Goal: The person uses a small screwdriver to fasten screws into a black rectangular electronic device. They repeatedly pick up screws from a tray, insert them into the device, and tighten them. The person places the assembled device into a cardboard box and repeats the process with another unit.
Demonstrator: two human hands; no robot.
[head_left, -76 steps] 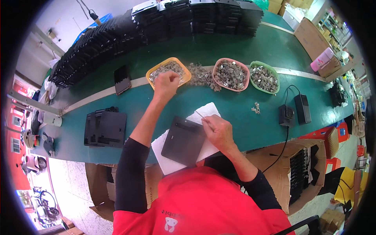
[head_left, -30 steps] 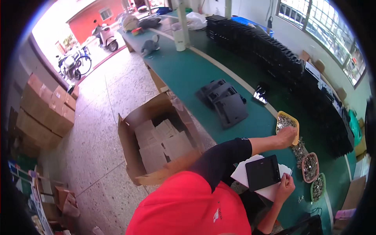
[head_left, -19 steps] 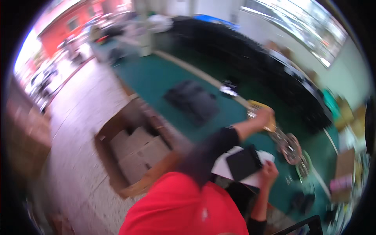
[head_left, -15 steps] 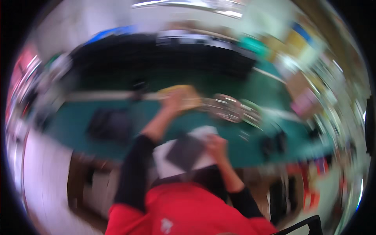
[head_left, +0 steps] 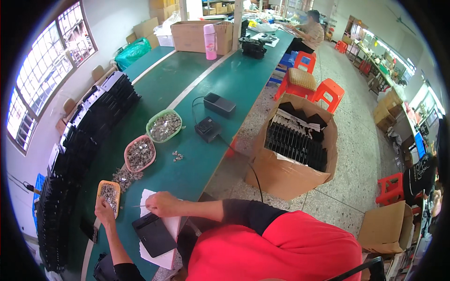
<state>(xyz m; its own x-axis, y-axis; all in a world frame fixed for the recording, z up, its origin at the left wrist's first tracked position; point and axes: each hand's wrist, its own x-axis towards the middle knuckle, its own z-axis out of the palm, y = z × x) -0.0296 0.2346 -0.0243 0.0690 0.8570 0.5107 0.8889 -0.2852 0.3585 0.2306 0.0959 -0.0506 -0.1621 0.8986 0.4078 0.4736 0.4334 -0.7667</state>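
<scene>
Flat matte-black rectangular panel [head_left: 154,236], long axis slanting toward the red-shirted torso [head_left: 276,243], lies just on the wearer's left of the nearer right hand [head_left: 161,204], pinching a thin pale rod [head_left: 139,206]; left hand [head_left: 105,210], grip too small to tell, at yellow-orange plastic tub [head_left: 118,202].

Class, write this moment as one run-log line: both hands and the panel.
Left hand: at orange tray | Right hand: holds thin rod | Black panel: on white pad
</scene>
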